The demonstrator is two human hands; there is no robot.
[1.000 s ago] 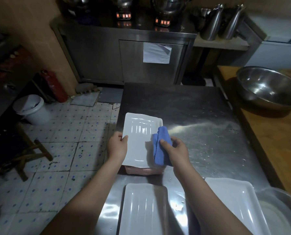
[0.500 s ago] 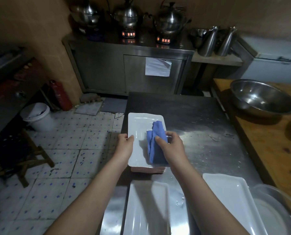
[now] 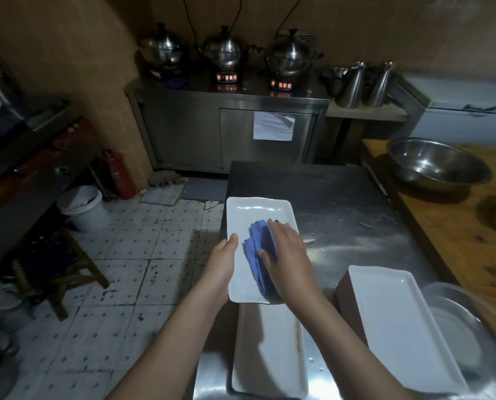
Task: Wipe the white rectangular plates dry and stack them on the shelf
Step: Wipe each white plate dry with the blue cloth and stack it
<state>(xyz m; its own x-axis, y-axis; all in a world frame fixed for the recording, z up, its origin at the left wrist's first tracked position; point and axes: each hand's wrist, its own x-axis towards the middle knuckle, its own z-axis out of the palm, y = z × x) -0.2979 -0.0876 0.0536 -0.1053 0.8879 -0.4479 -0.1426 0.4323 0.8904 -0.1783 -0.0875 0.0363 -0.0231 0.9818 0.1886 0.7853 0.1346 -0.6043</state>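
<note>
A: Eyes on the white plate, over the left edge of the steel table, long side running away from the person.

B: The left hand grips it by the left rim, thumb lying on top. The other fingers are tucked underneath, out of sight.

A: And the right hand?

B: Flat on a folded blue cloth, fingers laid close together, pressing it into the middle of the plate, with the thumb resting on the cloth's left side.

A: Does the plate sit on anything?

B: Can't tell. Its near end overlaps a second plate lying on the table closer in.

A: A third plate lies to the right, angled, near the table's right edge.

B: Beyond that, a big metal bowl stands on the wooden counter.
</note>
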